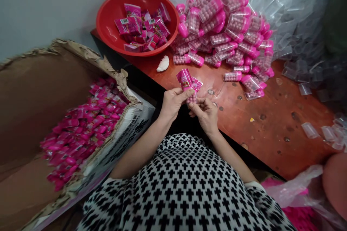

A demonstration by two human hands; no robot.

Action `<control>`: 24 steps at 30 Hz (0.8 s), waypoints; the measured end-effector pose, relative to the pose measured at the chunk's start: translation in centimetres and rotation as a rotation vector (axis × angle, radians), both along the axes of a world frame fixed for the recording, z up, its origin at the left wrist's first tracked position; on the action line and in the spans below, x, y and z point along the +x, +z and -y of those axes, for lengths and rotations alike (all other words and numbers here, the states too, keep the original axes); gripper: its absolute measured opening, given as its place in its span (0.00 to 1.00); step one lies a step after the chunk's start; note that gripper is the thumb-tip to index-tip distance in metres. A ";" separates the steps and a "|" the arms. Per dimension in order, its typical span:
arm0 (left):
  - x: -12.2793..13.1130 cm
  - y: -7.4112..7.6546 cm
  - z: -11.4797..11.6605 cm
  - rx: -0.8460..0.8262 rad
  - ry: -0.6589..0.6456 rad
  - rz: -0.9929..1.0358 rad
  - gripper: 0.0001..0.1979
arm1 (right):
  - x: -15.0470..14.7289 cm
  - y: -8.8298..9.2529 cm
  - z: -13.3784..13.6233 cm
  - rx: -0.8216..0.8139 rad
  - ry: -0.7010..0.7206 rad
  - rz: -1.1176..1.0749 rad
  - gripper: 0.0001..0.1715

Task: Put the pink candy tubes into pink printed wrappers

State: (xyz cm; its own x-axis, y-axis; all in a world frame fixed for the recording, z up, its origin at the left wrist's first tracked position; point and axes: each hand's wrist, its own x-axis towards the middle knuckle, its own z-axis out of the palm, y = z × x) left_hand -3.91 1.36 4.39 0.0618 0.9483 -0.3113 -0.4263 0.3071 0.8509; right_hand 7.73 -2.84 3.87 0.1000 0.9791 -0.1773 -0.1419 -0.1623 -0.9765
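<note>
Between both hands, at the near edge of the table, is a small clear candy bottle (192,98) filled with pink balls. A shiny pink printed wrapper (185,78) is around or against its upper part; I cannot tell which. My left hand (172,103) is closed on the bottle and wrapper, thumb across the front. My right hand (206,114) pinches the bottle's lower end with curled fingers. Just behind the hands lies another piece of pink wrapper (197,84), partly hidden. Beyond them is a heap of similar bottles (226,30) with pink caps.
A red bowl (105,18) with pink wrappers stands at the back left. On the left, a torn cardboard box (24,90) holds many pink-wrapped pieces (86,126). Empty clear tubes (309,130) lie on the red-brown table (271,130) at right. A white lump (163,64) sits near the bowl.
</note>
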 end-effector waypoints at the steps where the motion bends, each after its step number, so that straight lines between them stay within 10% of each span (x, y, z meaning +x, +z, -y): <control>1: 0.1 -0.1 0.1 0.016 0.016 -0.014 0.13 | 0.0 0.0 0.0 -0.001 0.000 0.004 0.16; 10: -0.2 0.1 0.3 -0.058 -0.056 0.249 0.16 | 0.1 0.5 0.0 -0.028 0.049 -0.068 0.16; 20: 0.5 0.5 0.4 0.043 0.107 -0.123 0.16 | -0.2 -0.3 0.3 0.039 -0.040 -0.024 0.14; 24: 0.7 0.6 1.0 -0.040 0.067 0.013 0.18 | 0.0 0.0 0.1 -0.029 0.029 -0.118 0.16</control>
